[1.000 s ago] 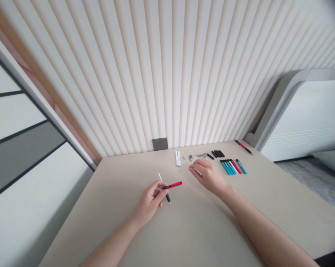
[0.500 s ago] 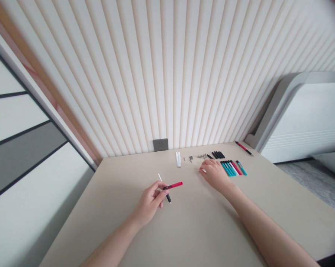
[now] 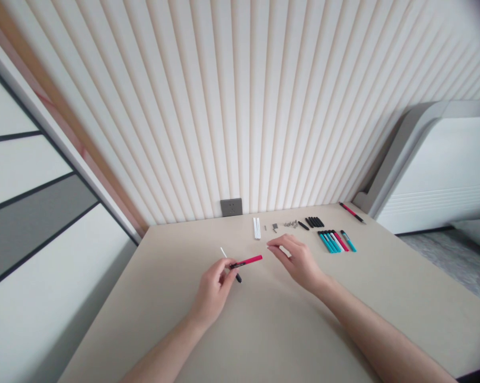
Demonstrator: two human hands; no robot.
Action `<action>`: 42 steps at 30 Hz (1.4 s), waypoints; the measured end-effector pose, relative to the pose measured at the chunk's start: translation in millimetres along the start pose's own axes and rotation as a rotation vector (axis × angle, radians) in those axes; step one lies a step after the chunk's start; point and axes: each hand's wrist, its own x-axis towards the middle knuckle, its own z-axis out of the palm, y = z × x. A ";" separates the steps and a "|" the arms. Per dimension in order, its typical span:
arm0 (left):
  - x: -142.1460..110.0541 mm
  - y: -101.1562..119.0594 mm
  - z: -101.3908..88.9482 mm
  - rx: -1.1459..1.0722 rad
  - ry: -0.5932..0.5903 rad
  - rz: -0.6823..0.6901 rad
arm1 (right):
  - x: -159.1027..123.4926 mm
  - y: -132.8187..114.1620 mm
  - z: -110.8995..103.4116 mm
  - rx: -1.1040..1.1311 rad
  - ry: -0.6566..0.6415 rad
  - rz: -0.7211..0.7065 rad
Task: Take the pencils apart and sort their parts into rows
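Observation:
My left hand (image 3: 215,287) is closed on a red pen barrel (image 3: 247,261) that points right, together with a thin white refill (image 3: 224,252) whose black tip pokes out below the fingers. My right hand (image 3: 300,260) hovers just right of the barrel's end. Its fingers are curled into a pinch, with something small and pale between them that I cannot make out. Both hands are over the beige table (image 3: 263,330).
Along the table's back lie white refills (image 3: 256,227), small metal parts (image 3: 289,224), black pieces (image 3: 313,221), a row of teal and red barrels (image 3: 336,241) and one red pen (image 3: 351,212). A grey socket (image 3: 230,206) sits in the slatted wall. A white unit (image 3: 435,170) stands at right.
My right hand reached right to the row of barrels, then came back left towards the red barrel with its fingers pinched. My left hand shifted slightly up and left with the barrel.

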 end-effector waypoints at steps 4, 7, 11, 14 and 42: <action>0.4 -2.7 1.3 0.017 0.008 0.011 | -2.4 -13.0 5.5 -0.001 0.079 -0.117; 0.9 -3.9 1.5 0.010 0.003 0.003 | -3.8 -10.9 8.0 -0.034 0.058 -0.181; 1.4 -3.6 1.1 -0.013 0.008 -0.018 | -4.7 -7.6 9.1 -0.048 0.031 -0.194; 1.6 -3.6 0.9 -0.024 0.000 -0.021 | -5.1 -8.6 9.3 -0.052 -0.002 -0.193; 5.5 -10.9 4.6 -0.359 -0.079 -0.143 | -23.8 -33.4 57.3 0.528 -0.209 0.457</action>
